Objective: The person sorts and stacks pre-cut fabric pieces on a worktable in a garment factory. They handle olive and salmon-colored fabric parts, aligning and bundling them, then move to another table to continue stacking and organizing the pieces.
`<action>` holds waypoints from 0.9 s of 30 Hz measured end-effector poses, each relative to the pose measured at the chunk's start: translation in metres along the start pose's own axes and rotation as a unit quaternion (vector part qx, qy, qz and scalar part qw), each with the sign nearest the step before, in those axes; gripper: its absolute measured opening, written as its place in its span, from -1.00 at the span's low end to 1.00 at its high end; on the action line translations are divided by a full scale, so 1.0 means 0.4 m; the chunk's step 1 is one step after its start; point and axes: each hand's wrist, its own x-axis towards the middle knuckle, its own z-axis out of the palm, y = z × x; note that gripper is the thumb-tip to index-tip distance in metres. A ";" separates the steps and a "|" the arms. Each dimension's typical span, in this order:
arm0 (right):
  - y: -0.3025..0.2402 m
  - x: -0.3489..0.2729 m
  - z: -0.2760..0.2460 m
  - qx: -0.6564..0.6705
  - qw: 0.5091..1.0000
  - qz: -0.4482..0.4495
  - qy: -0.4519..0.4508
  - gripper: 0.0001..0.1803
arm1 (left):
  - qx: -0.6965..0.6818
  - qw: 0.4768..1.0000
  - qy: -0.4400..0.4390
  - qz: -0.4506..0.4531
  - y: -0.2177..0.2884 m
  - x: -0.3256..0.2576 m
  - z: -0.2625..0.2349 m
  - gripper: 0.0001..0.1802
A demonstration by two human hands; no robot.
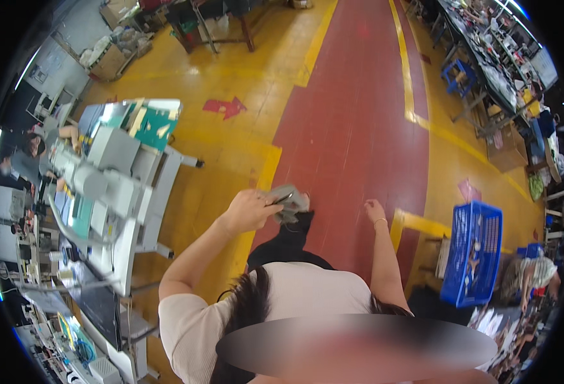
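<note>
My left hand [249, 210] is closed on a greyish bundle of flat, bent pieces [288, 202], carried out in front of my body above the walkway. What kind of thing the bundle is, I cannot make out. Beneath it show my dark trouser leg and part of a shoe. My right hand [376, 211] hangs to the right with loosely bent fingers and nothing in it. A thin bracelet circles that wrist. Neither hand touches a table or a machine.
A red walkway [352, 128] with yellow edges runs ahead. On the left stands a sewing machine table [125, 237], with a person seated beyond it. To the right are a blue plastic crate [472, 256], a blue stool [459, 78] and a long cluttered workbench [480, 57]. Another person bends at the far right.
</note>
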 end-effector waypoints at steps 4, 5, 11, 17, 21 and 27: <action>-0.197 0.370 -0.029 0.219 0.975 -0.019 0.036 -0.72 | -0.008 0.996 -0.081 -0.037 -0.275 0.245 0.029 -0.66; -0.214 0.433 -0.029 0.182 0.983 -0.033 0.007 -0.73 | 0.002 0.994 -0.099 -0.043 -0.338 0.335 0.030 -0.64; -0.111 0.519 -0.021 0.022 0.987 0.056 -0.149 -0.60 | -0.082 0.996 0.012 0.034 -0.713 0.942 0.085 -0.66; -0.032 0.851 -0.106 0.003 0.935 0.243 -0.258 -0.56 | -0.125 0.984 -0.034 -0.125 -1.127 1.448 0.342 -0.38; -0.098 1.228 -0.240 -0.091 0.935 0.218 -0.266 -0.52 | -0.131 0.924 -0.150 -0.326 -1.423 1.528 0.482 -0.33; -0.495 2.107 -0.452 -0.141 0.974 0.123 -0.126 -0.48 | -0.086 0.790 -0.263 -0.548 -1.747 1.373 0.527 -0.25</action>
